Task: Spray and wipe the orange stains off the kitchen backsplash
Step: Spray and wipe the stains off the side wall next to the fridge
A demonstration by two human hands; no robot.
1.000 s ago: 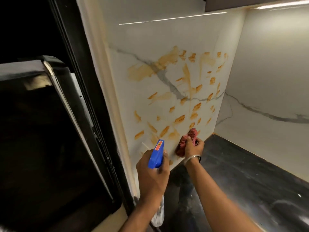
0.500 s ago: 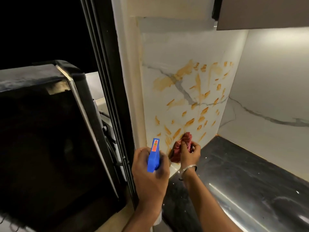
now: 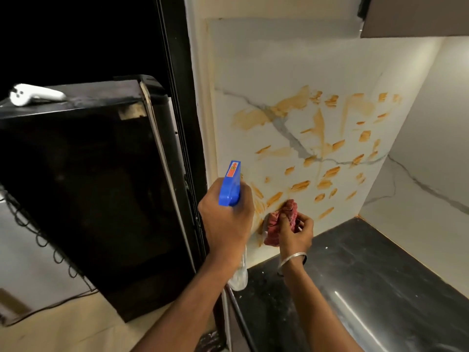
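One spray bottle point(image 3: 229, 185), one cloth point(image 3: 272, 221)

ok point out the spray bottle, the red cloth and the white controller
spray bottle point(image 3: 230, 186), head view, blue trigger head
red cloth point(image 3: 290, 210), head view, bunched upper folds
white controller point(image 3: 38, 94), head view, middle of its body

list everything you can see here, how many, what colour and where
backsplash: one, white with grey veins, wall ahead
orange stains: many, orange, spread over the backsplash
spray bottle: one, blue head and clear body, raised towards the backsplash
cloth: one, red, low on the backsplash
countertop: one, black, lower right
appliance: one, black, left
controller: one, white, on top of the appliance
coiled cable: one, black, far left beside the appliance
cabinet: one, grey-brown, top right
bracelet: one, silver, right wrist
left hand: one, grips the spray bottle
right hand: one, holds the cloth
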